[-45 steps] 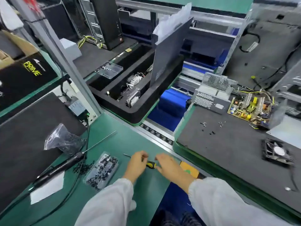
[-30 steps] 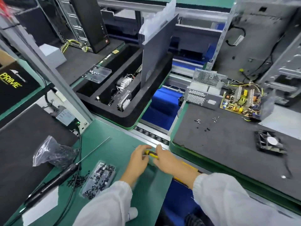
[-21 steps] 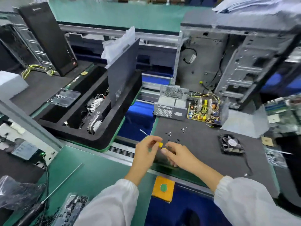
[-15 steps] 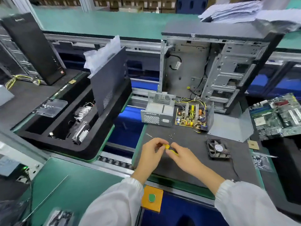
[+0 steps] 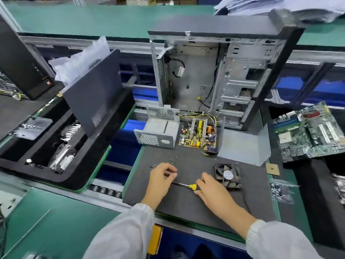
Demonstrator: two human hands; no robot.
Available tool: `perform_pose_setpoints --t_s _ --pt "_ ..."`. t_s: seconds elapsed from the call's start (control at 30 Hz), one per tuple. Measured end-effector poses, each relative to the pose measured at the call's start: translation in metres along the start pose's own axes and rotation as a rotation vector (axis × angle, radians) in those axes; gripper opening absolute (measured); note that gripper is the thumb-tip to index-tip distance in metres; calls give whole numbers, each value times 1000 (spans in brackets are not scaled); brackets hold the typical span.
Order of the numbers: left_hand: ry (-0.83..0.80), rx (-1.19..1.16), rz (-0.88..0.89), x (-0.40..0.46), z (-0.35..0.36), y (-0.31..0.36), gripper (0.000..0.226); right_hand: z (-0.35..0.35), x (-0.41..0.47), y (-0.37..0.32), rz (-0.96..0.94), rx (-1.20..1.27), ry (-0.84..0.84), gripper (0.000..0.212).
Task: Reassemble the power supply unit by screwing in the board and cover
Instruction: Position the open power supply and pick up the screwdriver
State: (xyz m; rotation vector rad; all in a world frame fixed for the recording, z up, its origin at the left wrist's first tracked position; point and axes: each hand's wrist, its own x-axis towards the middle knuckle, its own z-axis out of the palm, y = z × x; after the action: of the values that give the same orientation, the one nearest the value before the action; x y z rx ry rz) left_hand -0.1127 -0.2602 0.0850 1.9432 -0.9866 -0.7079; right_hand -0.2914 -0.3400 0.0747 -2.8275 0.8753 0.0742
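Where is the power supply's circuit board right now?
In the head view the circuit board lies at the far edge of the dark mat, between the open metal housing on its left and the bent cover on its right.

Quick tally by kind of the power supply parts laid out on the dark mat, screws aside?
Metal housing: 1
Circuit board: 1
Metal cover: 1
Fan: 1
Screwdriver, held by the right hand: 1
Total: 5
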Motion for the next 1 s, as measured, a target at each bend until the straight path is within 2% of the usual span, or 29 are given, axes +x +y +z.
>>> perform_pose_setpoints --t_s 0.07,0.2,0.3,0.47,0.53,0.7,0.77,0.87,1.0 --pt "-38 18 2 2 8 3 19 3 -2 5 -31 -82 20 29" --pt "11 2 -9 5 14 6 23 1 -7 12 -73 -173 87 27" --pt "19 14 -23 11 14 8 17 -1 -6 15 -82 -156 147 31" --pt "-14 35 3 18 18 18 14 -9 -8 16 -71 -72 77 38" --pt "-17 38 29 23 19 25 12 -12 -6 23 -37 -3 102 42" --pt "-9 20 70 48 19 46 5 -30 1 38 -31 -19 129 34" --pt "-5 0 85 60 21 53 4 -40 8 48 48 -13 188 27" --pt "6 16 142 78 24 61 5 -57 19 73 281 73 333 18" --pt "0 185 229 110 32 73 33 -71 22 110 464 -29 359 14"
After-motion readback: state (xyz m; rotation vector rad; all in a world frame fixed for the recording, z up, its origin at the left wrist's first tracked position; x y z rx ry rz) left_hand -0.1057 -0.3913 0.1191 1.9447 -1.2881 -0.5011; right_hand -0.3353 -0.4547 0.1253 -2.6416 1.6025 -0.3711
